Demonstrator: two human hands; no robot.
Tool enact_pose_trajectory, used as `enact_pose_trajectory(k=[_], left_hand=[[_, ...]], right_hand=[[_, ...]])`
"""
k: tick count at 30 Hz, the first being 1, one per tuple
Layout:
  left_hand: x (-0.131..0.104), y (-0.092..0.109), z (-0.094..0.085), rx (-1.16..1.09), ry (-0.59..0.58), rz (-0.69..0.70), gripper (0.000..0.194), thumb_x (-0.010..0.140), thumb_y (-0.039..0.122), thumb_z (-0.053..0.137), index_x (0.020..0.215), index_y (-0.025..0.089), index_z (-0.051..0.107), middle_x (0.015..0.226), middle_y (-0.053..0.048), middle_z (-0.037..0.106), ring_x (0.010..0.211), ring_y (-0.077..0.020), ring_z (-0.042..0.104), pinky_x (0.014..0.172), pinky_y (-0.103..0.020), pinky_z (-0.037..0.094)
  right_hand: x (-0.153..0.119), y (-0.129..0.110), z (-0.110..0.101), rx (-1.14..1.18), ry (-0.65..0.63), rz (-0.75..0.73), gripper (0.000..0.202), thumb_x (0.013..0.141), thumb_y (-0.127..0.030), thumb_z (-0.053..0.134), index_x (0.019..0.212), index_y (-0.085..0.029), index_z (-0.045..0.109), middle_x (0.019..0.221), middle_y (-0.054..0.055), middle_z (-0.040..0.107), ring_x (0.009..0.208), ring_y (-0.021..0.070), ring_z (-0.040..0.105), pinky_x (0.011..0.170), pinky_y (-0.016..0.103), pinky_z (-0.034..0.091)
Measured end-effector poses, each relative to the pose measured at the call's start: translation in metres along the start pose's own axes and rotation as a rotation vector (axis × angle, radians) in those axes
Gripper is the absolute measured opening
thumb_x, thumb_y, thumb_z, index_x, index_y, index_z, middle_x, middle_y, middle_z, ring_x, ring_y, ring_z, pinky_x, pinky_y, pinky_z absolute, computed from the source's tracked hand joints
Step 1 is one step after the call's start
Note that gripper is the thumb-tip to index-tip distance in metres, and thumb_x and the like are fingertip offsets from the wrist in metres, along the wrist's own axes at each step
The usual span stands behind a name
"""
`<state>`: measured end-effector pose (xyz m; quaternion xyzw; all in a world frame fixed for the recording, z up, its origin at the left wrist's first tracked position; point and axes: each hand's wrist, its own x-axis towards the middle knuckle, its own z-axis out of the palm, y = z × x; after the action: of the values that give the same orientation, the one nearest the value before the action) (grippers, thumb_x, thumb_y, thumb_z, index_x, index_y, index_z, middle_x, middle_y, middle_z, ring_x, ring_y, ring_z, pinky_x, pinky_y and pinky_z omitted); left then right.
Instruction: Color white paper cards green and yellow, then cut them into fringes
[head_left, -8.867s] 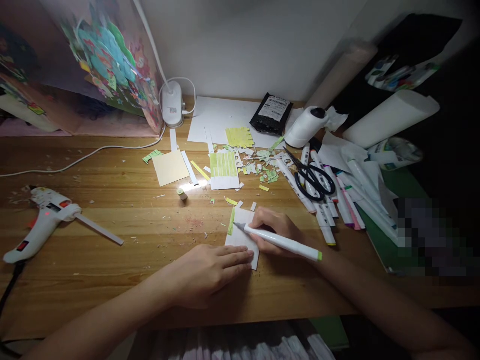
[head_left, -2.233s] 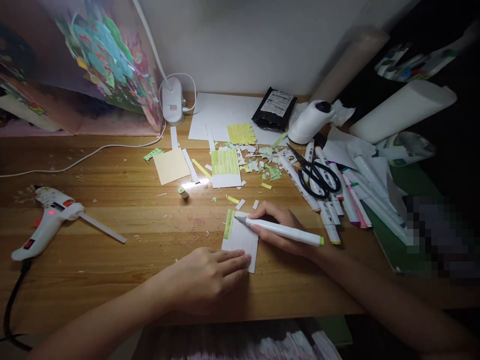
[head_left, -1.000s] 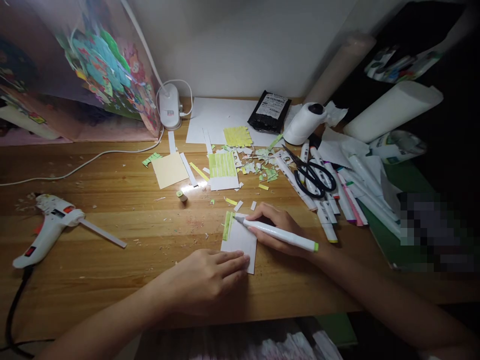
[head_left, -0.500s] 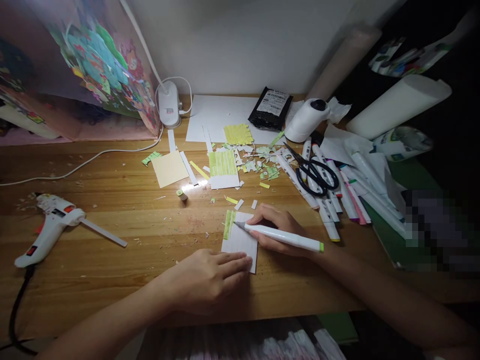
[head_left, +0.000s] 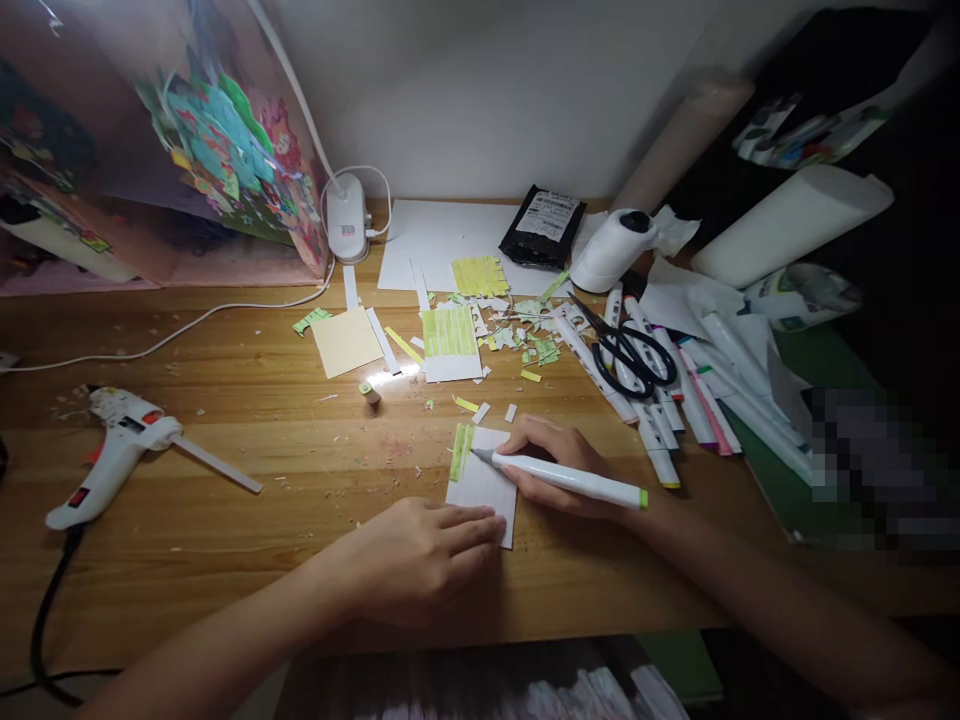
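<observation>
A small white piece of paper (head_left: 484, 485) lies on the wooden desk, with light green strokes along its upper left side. My right hand (head_left: 551, 450) is closed around a white marker (head_left: 574, 478) that has a green end. The marker's tip touches or nearly touches the paper beside the green strokes. Across the paper's lower part rests my left hand (head_left: 431, 550), fingers stretched out flat, holding it down. Above is another square of paper (head_left: 450, 335) striped in light green. A small cap-like piece (head_left: 369, 393) with a green top stands on the desk to the left.
A glue gun (head_left: 124, 440) with a glue stick lies at the left. Black-handled scissors (head_left: 630, 355) rest on several markers (head_left: 660, 440) at the right. Green paper scraps (head_left: 532, 325), a yellow fringed strip (head_left: 480, 276), a cream note pad (head_left: 346, 342) and a black packet (head_left: 544, 225) lie farther back.
The view has shifted slightly, so the things at the left appear farther right. Both hands and the marker keep nearly the same place on the paper.
</observation>
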<state>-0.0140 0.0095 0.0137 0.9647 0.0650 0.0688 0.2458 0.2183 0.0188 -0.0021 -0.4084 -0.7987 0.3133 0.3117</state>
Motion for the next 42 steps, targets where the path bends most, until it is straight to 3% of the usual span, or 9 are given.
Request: enact_pose_trajectory(k=[32,38,42], left_hand=[[-0.0006,0.0009,-0.0006,0.025,-0.026,0.0,0.031,0.091,0.014,0.035,0.115,0.005,0.054,0.123,-0.013,0.058,0.116,-0.0237,0.053,0.09,-0.035,0.052],[-0.0006,0.0004,-0.0013,0.009,-0.01,0.0,0.031,0.091,0.014,0.036,0.115,0.005,0.053,0.124,-0.014,0.058,0.115,-0.0232,0.054,0.086,-0.036,0.054],[0.0001,0.0001,-0.0005,0.006,-0.01,-0.004,0.03,0.091,0.014,0.037,0.115,0.006,0.053,0.124,-0.013,0.058,0.114,-0.0237,0.054,0.085,-0.036,0.054]], right_hand=[[-0.0012,0.0043,0.0028,-0.053,0.053,0.044,0.007,0.081,-0.021,0.054,0.086,-0.018,0.052,0.072,0.001,0.05,0.064,0.0141,0.048,0.058,0.025,0.037],[0.0021,-0.0002,0.0043,0.004,0.002,-0.138,0.007,0.076,-0.015,0.054,0.081,-0.019,0.051,0.067,0.001,0.052,0.059,0.0134,0.047,0.054,0.023,0.038],[0.0027,-0.002,0.005,-0.035,0.034,-0.134,0.006,0.076,-0.014,0.054,0.08,-0.019,0.051,0.066,0.001,0.051,0.058,0.0134,0.046,0.053,0.023,0.038]])
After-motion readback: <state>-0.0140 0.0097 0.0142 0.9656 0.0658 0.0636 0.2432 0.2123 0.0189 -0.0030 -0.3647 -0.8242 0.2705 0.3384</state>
